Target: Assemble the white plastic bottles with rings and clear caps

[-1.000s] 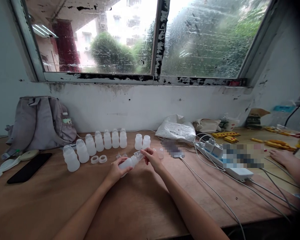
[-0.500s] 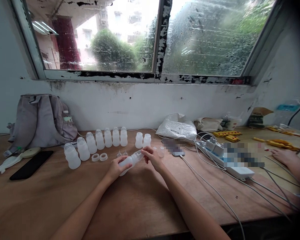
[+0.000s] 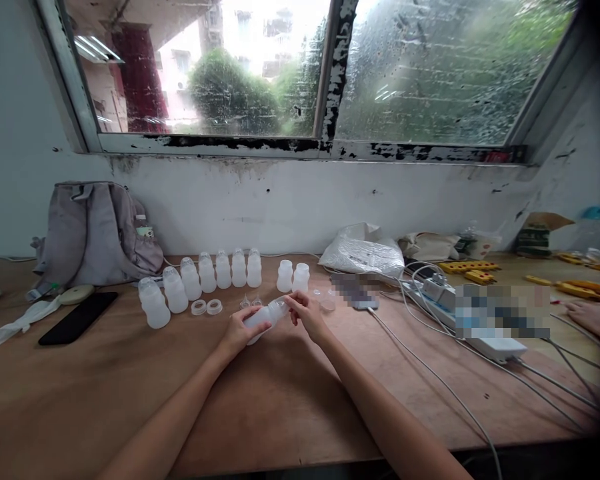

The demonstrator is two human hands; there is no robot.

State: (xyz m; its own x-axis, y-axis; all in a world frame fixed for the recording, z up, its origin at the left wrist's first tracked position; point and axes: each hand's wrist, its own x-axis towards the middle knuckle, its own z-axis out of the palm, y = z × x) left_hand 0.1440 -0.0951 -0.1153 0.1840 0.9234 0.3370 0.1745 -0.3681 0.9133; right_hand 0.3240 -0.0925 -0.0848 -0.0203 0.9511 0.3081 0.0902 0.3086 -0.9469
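Observation:
A frosted white baby bottle (image 3: 260, 319) is tilted above the table, its top pointing right and away. My left hand (image 3: 237, 331) is wrapped round its body. The fingers of my right hand (image 3: 305, 313) are closed on its clear top and partly hide it. Clear teats (image 3: 251, 302) lie just behind my left hand. Left of them are two white collar rings (image 3: 207, 307). A curved row of capped bottles (image 3: 190, 279) stands behind the rings, and two bottles without tops (image 3: 293, 276) stand behind my right hand. Small clear caps (image 3: 327, 302) lie to its right.
A grey backpack (image 3: 93, 233) and a black phone (image 3: 79, 318) are on the left. A silvery plastic bag (image 3: 363, 252) rests against the wall. To the right are a power strip (image 3: 495, 345), cables and yellow parts (image 3: 470, 268). Another person's hand (image 3: 593, 319) shows at the right edge.
The camera view has shifted slightly, so the scene sits a little further right. Both hands keep their hold on the bottle, with the right fingers still at its top.

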